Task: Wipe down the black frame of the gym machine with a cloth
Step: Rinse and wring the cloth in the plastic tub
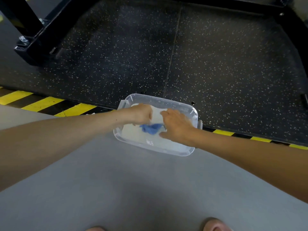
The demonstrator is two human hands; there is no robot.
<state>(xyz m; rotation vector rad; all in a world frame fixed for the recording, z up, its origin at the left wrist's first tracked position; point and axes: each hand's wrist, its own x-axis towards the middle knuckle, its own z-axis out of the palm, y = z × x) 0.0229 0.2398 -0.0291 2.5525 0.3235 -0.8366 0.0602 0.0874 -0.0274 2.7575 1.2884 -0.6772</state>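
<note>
A blue cloth (152,128) lies bunched inside a clear plastic tub (168,150) on the floor. My left hand (140,114) reaches into the tub from the left, its fingers curled and gripping the cloth's left end. My right hand (177,125) comes in from the right, fingers bent down at the cloth's right end, the tips hidden from me. The black frame (41,39) of the gym machine stands at the top left on the speckled rubber floor, and another black bar (250,5) runs along the top edge.
The tub straddles a yellow-and-black hazard stripe (41,104) that divides grey floor (150,189) from black speckled rubber matting (183,55). Silver bolts (23,40) stick out of the frame's foot. My bare toes (215,225) show at the bottom edge.
</note>
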